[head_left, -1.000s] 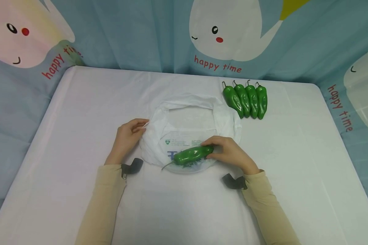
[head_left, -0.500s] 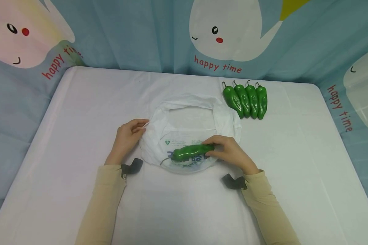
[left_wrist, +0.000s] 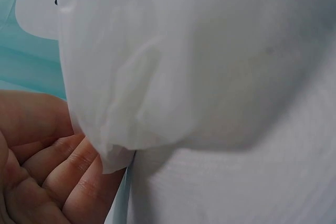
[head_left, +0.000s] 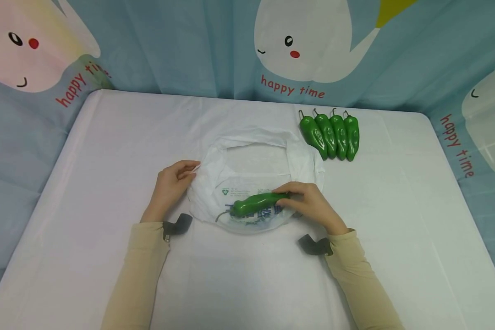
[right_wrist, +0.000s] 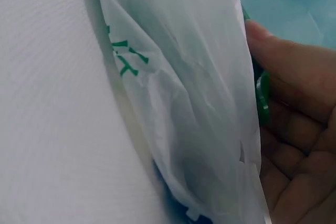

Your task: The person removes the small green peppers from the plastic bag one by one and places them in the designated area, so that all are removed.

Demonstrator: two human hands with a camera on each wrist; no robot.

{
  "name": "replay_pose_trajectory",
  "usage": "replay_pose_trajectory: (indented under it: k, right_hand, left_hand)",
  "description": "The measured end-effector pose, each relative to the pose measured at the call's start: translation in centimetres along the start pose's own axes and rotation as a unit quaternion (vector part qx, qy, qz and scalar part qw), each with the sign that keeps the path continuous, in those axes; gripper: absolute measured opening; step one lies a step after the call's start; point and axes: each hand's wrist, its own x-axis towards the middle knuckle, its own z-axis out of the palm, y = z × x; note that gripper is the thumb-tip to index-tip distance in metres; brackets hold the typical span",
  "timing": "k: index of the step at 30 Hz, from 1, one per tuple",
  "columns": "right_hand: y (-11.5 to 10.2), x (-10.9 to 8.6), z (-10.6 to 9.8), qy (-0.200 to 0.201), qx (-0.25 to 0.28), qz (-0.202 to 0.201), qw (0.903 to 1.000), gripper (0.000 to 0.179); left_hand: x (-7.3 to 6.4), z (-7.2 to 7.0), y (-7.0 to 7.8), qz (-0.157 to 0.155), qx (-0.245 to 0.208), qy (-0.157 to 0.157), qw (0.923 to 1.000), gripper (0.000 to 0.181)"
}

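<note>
A white plastic bag with its mouth spread wide stands at the middle of the table. At its left side, my left hand pinches the rim between thumb and fingers; the left wrist view shows this hand at a hanging corner of the bag. My right hand holds a long green pepper by its tip end, stem pointing left, over the bag's printed part. In the right wrist view the bag wall hides most of the pepper beside the fingers.
Several more green peppers lie in a row, stems away from me, behind the bag's right side. A white cloth covers the table. Behind it hangs a blue curtain with whale prints.
In my right hand the pepper's stem end has tilted slightly upward and away from me. The left hand stays on the bag rim, and the bag has hardly moved.
</note>
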Motion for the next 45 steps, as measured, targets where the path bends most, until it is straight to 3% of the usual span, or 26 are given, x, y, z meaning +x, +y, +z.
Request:
replay_pose_trajectory:
  k: [9, 15, 20, 28, 35, 45]
  right_hand:
    - [-0.9, 0.1, -0.1, 0.005, 0.014, 0.038, 0.9992, 0.018]
    - [-3.5, 0.1, -0.6, -0.01, 0.015, 0.027, 0.9995, 0.015]
    - [-3.7, 0.2, -0.5, -0.012, 0.012, 0.007, 0.9998, 0.015]
    - [-0.1, 0.1, 0.3, -0.004, 0.012, -0.016, 0.9998, 0.018]
    - [0.0, 0.1, 0.3, -0.016, 0.014, -0.036, 0.9991, 0.024]
    - [0.0, 0.0, -0.1, -0.007, 0.004, -0.032, 0.9995, 0.024]
  left_hand:
    - [0.0, 0.0, 0.0, -0.001, 0.0, -0.002, 1.0, 0.029]
    - [0.1, 0.0, -0.2, 0.0, 0.002, -0.002, 1.0, 0.029]
    - [0.0, 0.0, -0.3, 0.006, 0.004, 0.0, 1.0, 0.029]
    - [0.0, 0.0, -0.1, 0.004, 0.003, 0.0, 1.0, 0.029]
    - [-0.1, 0.0, 0.0, 0.003, 0.001, -0.002, 1.0, 0.029]
    - [0.0, -0.1, -0.1, 0.003, -0.003, -0.004, 1.0, 0.029]
